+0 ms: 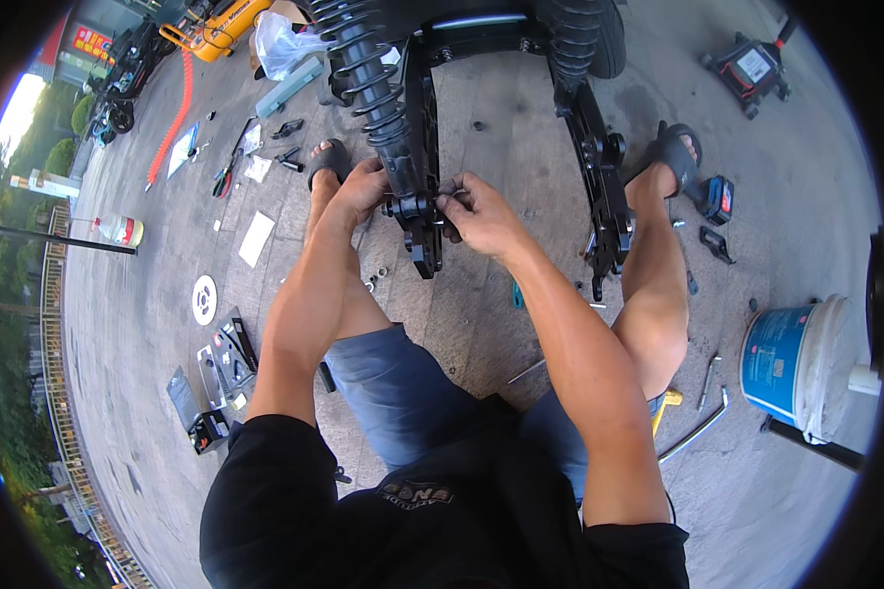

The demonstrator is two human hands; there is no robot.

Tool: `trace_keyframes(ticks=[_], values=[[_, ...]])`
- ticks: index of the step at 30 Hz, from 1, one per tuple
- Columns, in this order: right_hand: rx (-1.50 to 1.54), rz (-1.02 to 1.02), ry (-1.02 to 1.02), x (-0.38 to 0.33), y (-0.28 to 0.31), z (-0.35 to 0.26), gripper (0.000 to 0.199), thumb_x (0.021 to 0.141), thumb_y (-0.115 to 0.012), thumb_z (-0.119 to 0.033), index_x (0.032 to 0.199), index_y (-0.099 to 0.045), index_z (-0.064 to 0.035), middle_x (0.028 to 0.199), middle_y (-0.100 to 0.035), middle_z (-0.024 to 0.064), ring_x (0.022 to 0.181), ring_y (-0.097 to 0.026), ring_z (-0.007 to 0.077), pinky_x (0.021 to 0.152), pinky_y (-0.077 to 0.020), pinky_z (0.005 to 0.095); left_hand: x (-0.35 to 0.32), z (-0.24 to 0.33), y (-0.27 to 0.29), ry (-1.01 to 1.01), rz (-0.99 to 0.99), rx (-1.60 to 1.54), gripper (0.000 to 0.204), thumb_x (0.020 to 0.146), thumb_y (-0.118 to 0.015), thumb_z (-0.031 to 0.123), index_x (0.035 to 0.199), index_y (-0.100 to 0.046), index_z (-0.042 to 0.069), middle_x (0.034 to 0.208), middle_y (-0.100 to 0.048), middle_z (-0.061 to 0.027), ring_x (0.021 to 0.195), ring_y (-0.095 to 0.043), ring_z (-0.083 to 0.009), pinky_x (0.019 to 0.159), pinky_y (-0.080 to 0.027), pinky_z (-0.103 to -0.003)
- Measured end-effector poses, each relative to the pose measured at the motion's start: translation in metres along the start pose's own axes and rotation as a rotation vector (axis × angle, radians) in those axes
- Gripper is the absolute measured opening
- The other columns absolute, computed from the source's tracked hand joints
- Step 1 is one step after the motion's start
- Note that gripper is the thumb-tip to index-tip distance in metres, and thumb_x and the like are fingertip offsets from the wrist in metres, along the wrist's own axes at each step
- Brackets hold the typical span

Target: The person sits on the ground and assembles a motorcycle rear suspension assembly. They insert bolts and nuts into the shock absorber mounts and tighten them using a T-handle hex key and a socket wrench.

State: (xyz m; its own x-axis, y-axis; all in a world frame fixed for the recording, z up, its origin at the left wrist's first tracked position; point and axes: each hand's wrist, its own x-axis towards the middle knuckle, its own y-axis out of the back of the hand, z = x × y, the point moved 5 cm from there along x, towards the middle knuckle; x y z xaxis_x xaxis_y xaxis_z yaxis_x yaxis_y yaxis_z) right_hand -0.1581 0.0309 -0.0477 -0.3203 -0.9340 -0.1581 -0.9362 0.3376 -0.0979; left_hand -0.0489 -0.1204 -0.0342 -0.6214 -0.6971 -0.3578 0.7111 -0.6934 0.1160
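Note:
A black coil-spring shock absorber [388, 128] runs down to a joint on the end of a black swingarm [423, 240]. On the outer side of this joint is my left hand [365, 188], fingers bent, their tips hidden behind the shock's lower end. From the inner side my right hand [476, 216] reaches in, thumb and fingers pinched together against the joint. A small shiny bit shows by the thumb; what the fingers hold is too small to make out. A second shock absorber [573, 49] and swingarm arm [604, 187] stand to the right, untouched.
Hand tools, including pliers [223, 184], and small parts lie on the paving at left, near an open tool case [228, 358]. A power-tool battery [717, 200] sits beside my right foot. Farther right stand a bucket [796, 363] and a floor jack [749, 71].

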Motion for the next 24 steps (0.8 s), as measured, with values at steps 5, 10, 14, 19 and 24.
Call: trace_keyframes(ticks=[5,10,14,19,24], values=[[-0.213,0.060,0.159,-0.003,0.004,-0.014,0.015,0.094,-0.055,-0.016,0.091,-0.057,-0.0016,0.071,-0.058,0.0039,0.059,-0.052,0.0129,0.054,-0.0421,0.0295,0.010,-0.014,0.007,0.020,-0.066,-0.020,0.037,0.090,-0.058,0.012,0.122,-0.053,-0.005,0.100,-0.065,-0.0107,0.083,-0.064,-0.0174,0.073,-0.052,-0.028],[-0.374,0.078,0.143,-0.004,0.003,-0.016,0.030,0.095,-0.052,-0.030,0.086,-0.059,-0.0023,0.067,-0.056,0.0066,0.062,-0.053,0.0149,0.058,-0.0428,0.0326,0.016,-0.019,0.004,-0.005,-0.103,0.017,0.037,0.090,-0.057,0.016,0.122,-0.054,-0.003,0.097,-0.065,-0.0091,0.079,-0.062,-0.0160,0.070,-0.050,-0.028],[-0.410,0.145,0.176,-0.003,0.002,-0.012,0.031,0.095,-0.051,-0.030,0.085,-0.059,-0.0018,0.064,-0.054,0.0063,0.063,-0.052,0.0152,0.058,-0.0426,0.0323,0.021,-0.025,0.008,0.013,-0.096,0.098,0.039,0.091,-0.058,0.020,0.122,-0.054,-0.002,0.095,-0.065,-0.0087,0.078,-0.061,-0.0163,0.069,-0.050,-0.029],[-0.420,0.140,0.120,0.003,0.004,-0.004,0.031,0.095,-0.050,-0.029,0.085,-0.058,-0.0011,0.066,-0.053,0.0034,0.063,-0.050,0.0135,0.058,-0.0415,0.0313,0.029,-0.033,0.013,-0.010,-0.099,0.040,0.040,0.092,-0.057,0.021,0.124,-0.052,-0.002,0.095,-0.064,-0.0095,0.079,-0.062,-0.0169,0.069,-0.050,-0.030],[-0.282,0.139,0.104,0.002,0.004,-0.002,0.033,0.095,-0.051,-0.031,0.087,-0.059,-0.0007,0.068,-0.053,0.0016,0.063,-0.049,0.0126,0.058,-0.0415,0.0305,0.029,-0.038,0.017,0.000,-0.124,-0.011,0.038,0.092,-0.057,0.020,0.122,-0.052,-0.002,0.096,-0.064,-0.0097,0.079,-0.062,-0.0170,0.071,-0.050,-0.030]])
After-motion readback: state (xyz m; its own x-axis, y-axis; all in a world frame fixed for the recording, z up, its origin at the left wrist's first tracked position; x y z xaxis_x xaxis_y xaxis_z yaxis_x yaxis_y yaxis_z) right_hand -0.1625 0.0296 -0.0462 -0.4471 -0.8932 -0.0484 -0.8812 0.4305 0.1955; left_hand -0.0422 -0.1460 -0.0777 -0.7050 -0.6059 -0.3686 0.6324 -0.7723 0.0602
